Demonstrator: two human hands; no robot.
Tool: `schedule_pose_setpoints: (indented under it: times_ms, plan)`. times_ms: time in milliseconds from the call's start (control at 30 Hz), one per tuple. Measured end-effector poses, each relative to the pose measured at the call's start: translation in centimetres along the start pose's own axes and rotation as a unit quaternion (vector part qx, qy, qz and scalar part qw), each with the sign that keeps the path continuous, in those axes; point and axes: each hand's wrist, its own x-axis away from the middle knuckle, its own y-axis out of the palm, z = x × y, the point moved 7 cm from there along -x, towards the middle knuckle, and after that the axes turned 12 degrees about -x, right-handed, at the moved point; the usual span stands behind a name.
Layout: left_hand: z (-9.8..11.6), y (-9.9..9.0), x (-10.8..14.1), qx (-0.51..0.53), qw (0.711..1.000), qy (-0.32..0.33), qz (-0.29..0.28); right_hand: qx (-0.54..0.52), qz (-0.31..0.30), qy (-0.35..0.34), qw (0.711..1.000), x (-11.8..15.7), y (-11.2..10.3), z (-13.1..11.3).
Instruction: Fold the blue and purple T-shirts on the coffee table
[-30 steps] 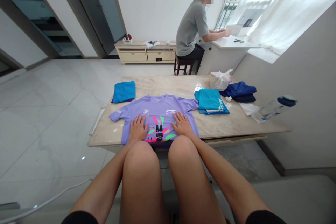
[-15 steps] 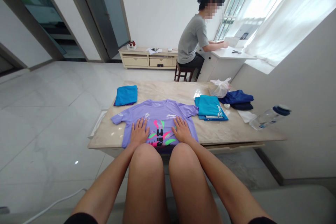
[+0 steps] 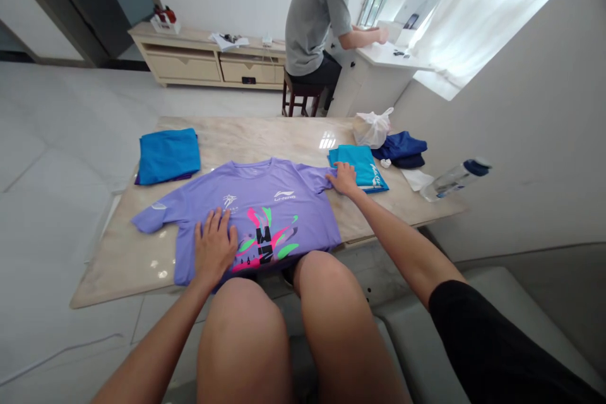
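A lilac Li-Ning T-shirt [image 3: 279, 227] with a pink and green print lies flat and face up on a marble table [image 3: 113, 265]. My left hand [image 3: 215, 246] rests flat on its lower front, fingers spread, holding nothing. My right hand [image 3: 343, 178] lies on the shirt's right-hand sleeve, with fingers reaching towards a folded teal shirt [image 3: 360, 167]. A folded blue garment [image 3: 168, 156] sits beyond the lilac shirt's left sleeve.
Further right on the table are navy clothes [image 3: 402, 149], a white plastic bag [image 3: 372, 129], a white cloth [image 3: 416, 180] and a water bottle [image 3: 454, 180]. Behind, a person [image 3: 315, 19] sits at a white desk [image 3: 374, 82]. A low wooden cabinet [image 3: 203, 60] stands by the wall.
My right hand has moved from the shirt's front out to its right-hand sleeve. My left hand has shifted slightly left, and the view has swung left and tilted.
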Motion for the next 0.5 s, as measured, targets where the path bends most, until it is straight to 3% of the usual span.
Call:
schedule_pose_setpoints:
  times_ms: [167, 367, 500]
  plan:
    - [0.2, -0.3, 0.1, 0.009, 1.000, -0.004, 0.012, 0.020, -0.029, 0.033, 0.999, -2.6, -0.5, -0.2]
    - [0.5, -0.7, 0.2, 0.015, 1.000, -0.001, 0.019, -0.217, -0.055, 0.053, 0.973, -5.0, -2.9, -1.9]
    - [0.5, -0.7, 0.1, 0.014, 1.000, -0.004, 0.018, -0.251, -0.119, 0.103, 0.955, -4.6, -3.0, -2.1]
